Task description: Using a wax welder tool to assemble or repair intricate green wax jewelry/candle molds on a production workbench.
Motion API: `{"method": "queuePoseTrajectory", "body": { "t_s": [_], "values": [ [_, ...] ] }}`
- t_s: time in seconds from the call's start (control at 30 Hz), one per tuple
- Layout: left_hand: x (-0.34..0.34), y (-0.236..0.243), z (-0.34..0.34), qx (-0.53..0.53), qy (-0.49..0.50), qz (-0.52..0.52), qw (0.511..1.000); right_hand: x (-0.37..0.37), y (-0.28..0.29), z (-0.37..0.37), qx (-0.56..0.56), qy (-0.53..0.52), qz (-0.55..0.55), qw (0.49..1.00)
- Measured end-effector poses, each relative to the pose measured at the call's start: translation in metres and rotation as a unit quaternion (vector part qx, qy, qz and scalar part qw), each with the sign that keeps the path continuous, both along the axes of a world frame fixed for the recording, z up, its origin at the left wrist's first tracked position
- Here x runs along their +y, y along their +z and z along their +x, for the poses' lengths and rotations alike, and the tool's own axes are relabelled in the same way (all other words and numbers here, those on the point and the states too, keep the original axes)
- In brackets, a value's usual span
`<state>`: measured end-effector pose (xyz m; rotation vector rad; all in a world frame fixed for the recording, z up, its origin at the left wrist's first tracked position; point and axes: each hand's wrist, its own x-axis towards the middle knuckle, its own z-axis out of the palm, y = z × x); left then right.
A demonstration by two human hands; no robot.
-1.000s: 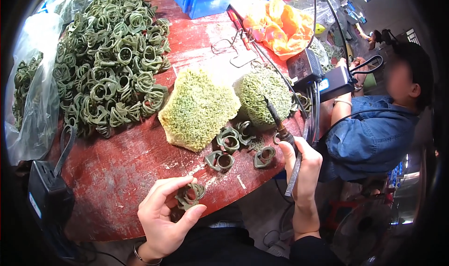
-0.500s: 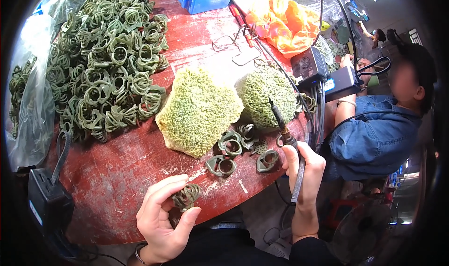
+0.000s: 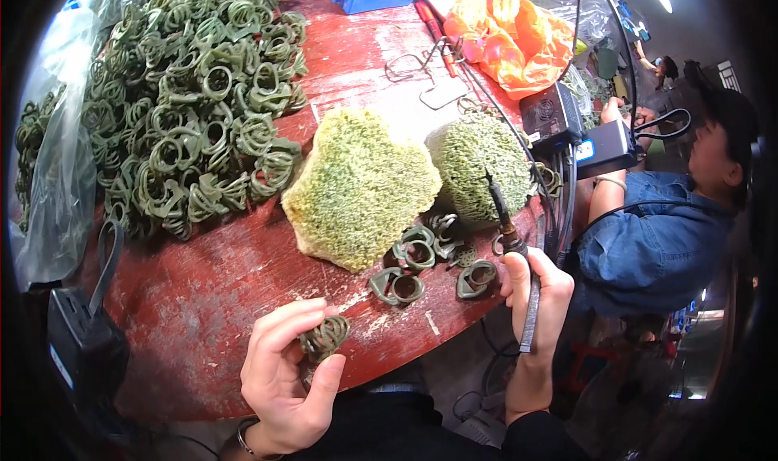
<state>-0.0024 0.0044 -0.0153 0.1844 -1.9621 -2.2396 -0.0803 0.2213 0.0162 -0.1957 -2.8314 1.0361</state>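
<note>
Near the table's front edge my left hand (image 3: 284,380) pinches a green ring (image 3: 326,337) with many looped bands between thumb and fingers. To the right, my right hand (image 3: 541,295) is closed around a soldering-iron-like pen (image 3: 500,210) with a dark thin tip pointing up and away. A flat grey metal strip (image 3: 530,319) also sits in that hand, its end hanging down by the wrist. The pen tip lies in front of a rounded, rough green lump (image 3: 482,165), apart from the ring. Several loose green rings (image 3: 397,287) rest between the hands.
A big heap of green rings (image 3: 186,129) fills the red table's (image 3: 203,299) left, beside a clear plastic bag (image 3: 65,177). A flat rough green slab (image 3: 361,189) lies mid-table. Black boxes (image 3: 551,117) with cables and an orange bag (image 3: 515,40) stand right; a co-worker (image 3: 648,234) sits beyond.
The table and its things have shifted slightly right in the picture. Both hands keep their holds; the ring in my left hand appears slightly turned.
</note>
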Motion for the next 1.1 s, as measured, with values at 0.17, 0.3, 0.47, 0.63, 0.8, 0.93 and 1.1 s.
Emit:
{"method": "queuePoseTrajectory", "body": {
  "t_s": [0.17,0.3,0.47,0.63,0.8,0.93,1.1],
  "values": [
    [-0.001,-0.004,-0.004,0.029,-0.016,-0.001,0.999,0.007,-0.005,0.001,0.018,0.002,-0.001,1.0],
    [-0.001,0.0,-0.009,0.025,0.032,-0.042,0.998,-0.013,0.011,0.024,0.076,-0.033,-0.107,0.991],
    [-0.007,-0.005,-0.003,0.026,0.002,-0.03,0.999,-0.02,-0.018,0.059,0.075,0.215,-0.109,0.968],
    [-0.004,-0.004,-0.003,0.056,0.102,-0.141,0.983,-0.031,-0.035,0.065,0.058,0.273,-0.093,0.956],
    [-0.007,-0.001,0.0,0.051,0.078,-0.166,0.982,-0.035,-0.032,0.064,0.048,0.262,-0.08,0.961],
    [-0.006,-0.003,0.0,0.055,0.092,-0.183,0.977,-0.034,-0.03,0.063,0.042,0.264,-0.065,0.961],
    [-0.004,-0.003,-0.001,0.052,0.091,-0.178,0.978,-0.033,-0.029,0.061,0.039,0.268,-0.069,0.96]
  ]
}}
